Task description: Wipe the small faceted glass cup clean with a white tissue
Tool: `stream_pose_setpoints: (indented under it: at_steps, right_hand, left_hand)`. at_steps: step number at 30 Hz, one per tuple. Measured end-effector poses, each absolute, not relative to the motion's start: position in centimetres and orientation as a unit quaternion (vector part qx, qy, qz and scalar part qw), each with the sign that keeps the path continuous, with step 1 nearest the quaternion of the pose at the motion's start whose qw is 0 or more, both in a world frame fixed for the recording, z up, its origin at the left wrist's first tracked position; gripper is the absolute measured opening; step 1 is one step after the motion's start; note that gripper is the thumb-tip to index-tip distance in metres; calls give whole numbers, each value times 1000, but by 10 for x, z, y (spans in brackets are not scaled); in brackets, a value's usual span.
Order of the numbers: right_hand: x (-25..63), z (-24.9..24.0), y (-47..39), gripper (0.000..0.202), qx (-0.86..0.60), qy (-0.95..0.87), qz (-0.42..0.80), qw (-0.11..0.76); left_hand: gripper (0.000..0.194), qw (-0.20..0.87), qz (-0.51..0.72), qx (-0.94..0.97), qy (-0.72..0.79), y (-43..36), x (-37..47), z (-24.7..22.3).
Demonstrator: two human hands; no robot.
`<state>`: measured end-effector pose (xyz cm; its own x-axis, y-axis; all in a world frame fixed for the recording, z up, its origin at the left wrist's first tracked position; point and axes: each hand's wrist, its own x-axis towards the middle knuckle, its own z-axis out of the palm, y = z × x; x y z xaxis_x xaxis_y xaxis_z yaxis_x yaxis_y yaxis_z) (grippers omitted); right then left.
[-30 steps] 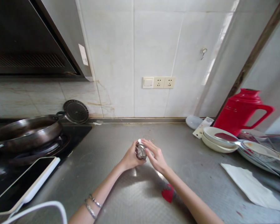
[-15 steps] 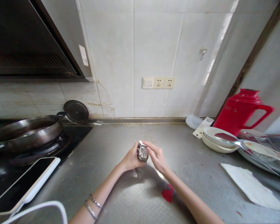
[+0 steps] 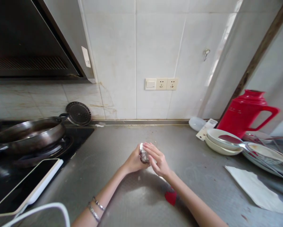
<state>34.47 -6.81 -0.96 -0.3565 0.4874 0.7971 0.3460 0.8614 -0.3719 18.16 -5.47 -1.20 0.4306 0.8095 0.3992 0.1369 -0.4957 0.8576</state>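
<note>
My left hand [image 3: 133,162] is wrapped round a small, shiny, see-through jar [image 3: 144,156] with dark patches, which looks like glass. The jar is held tilted above the metal counter, its flat end facing me. My right hand [image 3: 157,160] lies over the jar's right side with its fingers pressed together. Under those fingertips, at the jar's top edge, shows a white piece [image 3: 141,147] that looks like paper or tissue. The fingers hide much of the jar and most of the white piece.
At left, a steel pan [image 3: 30,132] stands on the black stove, with a phone [image 3: 25,186] and white cable [image 3: 49,206] nearer me. On the right are a red thermos jug [image 3: 245,110], stacked bowls [image 3: 223,149], plates and a white paper sheet [image 3: 257,189]. A red patch [image 3: 171,197] shows on the counter.
My right fingers have moved left and further over the jar, covering more of its end. More of the white piece shows at the top edge. The left hand keeps its hold.
</note>
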Motion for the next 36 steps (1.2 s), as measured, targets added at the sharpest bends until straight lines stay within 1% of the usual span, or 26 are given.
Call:
stream_pose_setpoints:
  at_steps: [3, 6, 8, 10, 13, 15, 18, 22, 26, 28, 30, 31, 34, 36]
  right_hand:
    - [346, -12, -64, 37, -313, -778, 132, 529]
    - [346, -14, -64, 37, -335, -759, 141, 540]
    - [345, -15, -67, 38, -316, -777, 109, 533]
    - [342, -16, -71, 42, -276, -814, 60, 508]
    - [337, -14, -73, 49, -228, -865, -12, 447]
    - [336, -13, -72, 50, -227, -878, -44, 418]
    - [340, -11, -68, 49, -252, -868, -65, 424]
    - [345, -10, -66, 50, -236, -856, -67, 456]
    - [341, -11, -69, 52, -190, -872, -78, 445]
    - [337, -12, -70, 51, -195, -875, -70, 438]
    - [337, -12, -68, 49, -218, -864, -44, 452]
    - [338, -12, -67, 47, -232, -853, -23, 466]
    - [345, -11, -65, 42, -261, -818, 54, 509]
    - [348, -10, -65, 41, -258, -810, 87, 520]
  left_hand:
    - [83, 399, 421, 739, 342, -53, 182, -14]
    - [85, 398, 443, 721, 353, -49, 180, -19]
    - [80, 396, 457, 710, 360, -45, 178, -23]
    - [76, 379, 464, 709, 372, -42, 176, -27]
    - [78, 350, 459, 721, 384, -39, 175, -32]
    - [74, 334, 462, 733, 371, -39, 177, -31]
    - [64, 314, 471, 745, 353, -43, 180, -27]
    - [70, 320, 464, 737, 374, -44, 180, -27]
    - [80, 338, 468, 728, 370, -39, 176, -37]
    - [74, 343, 473, 731, 352, -39, 177, -37]
    - [61, 345, 466, 743, 334, -43, 181, -32]
    - [62, 361, 455, 745, 328, -45, 183, -29]
    - [74, 438, 458, 696, 336, -51, 188, -19]
    - [76, 464, 476, 664, 341, -50, 188, -17]
